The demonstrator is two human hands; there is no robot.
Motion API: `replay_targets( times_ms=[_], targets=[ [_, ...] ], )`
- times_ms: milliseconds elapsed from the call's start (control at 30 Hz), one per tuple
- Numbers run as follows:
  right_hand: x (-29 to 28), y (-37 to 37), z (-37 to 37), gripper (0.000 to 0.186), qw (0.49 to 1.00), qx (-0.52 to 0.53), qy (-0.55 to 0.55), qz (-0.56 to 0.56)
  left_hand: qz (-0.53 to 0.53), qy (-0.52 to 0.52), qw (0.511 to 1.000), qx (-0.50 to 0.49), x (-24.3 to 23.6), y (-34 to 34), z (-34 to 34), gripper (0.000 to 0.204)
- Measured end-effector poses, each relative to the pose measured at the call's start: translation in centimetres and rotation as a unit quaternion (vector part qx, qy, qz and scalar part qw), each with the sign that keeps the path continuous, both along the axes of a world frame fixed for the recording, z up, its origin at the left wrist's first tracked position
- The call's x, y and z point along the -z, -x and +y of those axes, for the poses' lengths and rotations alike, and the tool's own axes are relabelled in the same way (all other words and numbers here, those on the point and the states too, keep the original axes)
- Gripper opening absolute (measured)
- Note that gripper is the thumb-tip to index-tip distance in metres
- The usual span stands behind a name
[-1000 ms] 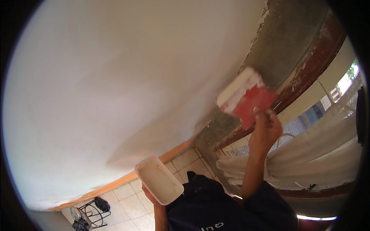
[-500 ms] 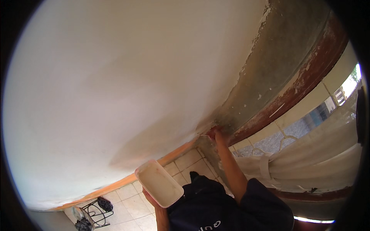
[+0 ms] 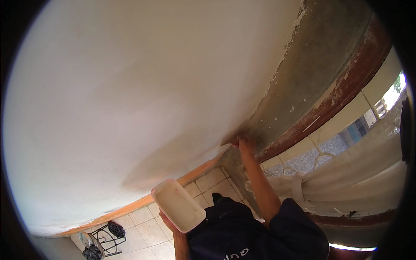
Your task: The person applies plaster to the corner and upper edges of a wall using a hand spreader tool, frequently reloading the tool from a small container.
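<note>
My left hand (image 3: 168, 222) grips a shallow rectangular plastic tub (image 3: 180, 206) with a pinkish rim and pale contents, held low in front of my body. My right arm reaches out to the corner where the white wall (image 3: 143, 86) meets a bare grey strip (image 3: 303, 73). There my right hand (image 3: 247, 145) is closed around a small putty knife (image 3: 229, 142), reddish in part, its flat end against the wall surface. Motion smears the fingers, and the hand covers most of the handle.
A dark red window frame (image 3: 323, 110) curves along the right, with a tied pale curtain (image 3: 329, 188) below. Orange trim (image 3: 130, 209) edges the wall's foot over a tiled floor (image 3: 151, 234). At lower left stands a black metal rack (image 3: 110, 240) with dark plastic bags beside it.
My right hand has shifted slightly up in the corner, and the putty knife's flat end now shows to its left. The tub in my left hand has barely moved.
</note>
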State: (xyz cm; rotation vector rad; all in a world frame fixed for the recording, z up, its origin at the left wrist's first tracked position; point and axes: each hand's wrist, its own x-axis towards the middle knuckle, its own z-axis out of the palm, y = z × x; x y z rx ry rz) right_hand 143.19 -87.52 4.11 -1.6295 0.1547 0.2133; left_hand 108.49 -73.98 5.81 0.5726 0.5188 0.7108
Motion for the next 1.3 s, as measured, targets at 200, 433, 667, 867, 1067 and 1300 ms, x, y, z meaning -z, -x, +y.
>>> replay_targets(
  times_ms=[200,433,667,867,1067,1300],
  targets=[
    [-8.3,0.6,-1.1,0.015,0.990,0.043,-0.124,-0.059,0.023,-0.028,0.999,-0.004,0.7,0.0,0.6,0.041],
    [-25.6,6.4,-4.4,0.013,0.943,0.067,-0.216,-0.244,-0.077,0.137,0.987,0.018,-0.1,-0.2,0.1,0.042],
    [-18.2,14.0,-5.7,0.018,0.980,0.015,-0.189,-0.068,-0.067,0.130,0.989,0.002,-1.2,-0.5,-0.1,0.042],
    [-18.5,16.3,-3.3,0.012,0.959,-0.162,-0.228,0.037,0.181,-0.251,0.950,0.039,-6.7,-2.8,-0.3,0.041],
    [-19.4,17.1,-2.8,0.011,0.950,-0.283,-0.131,-0.002,-0.098,0.197,0.973,0.066,-6.7,-4.0,-0.7,0.051],
    [-19.1,15.7,-2.8,0.013,0.960,-0.255,-0.115,0.006,-0.172,0.191,0.962,0.087,-5.7,-3.9,-1.3,0.058]
  ],
)
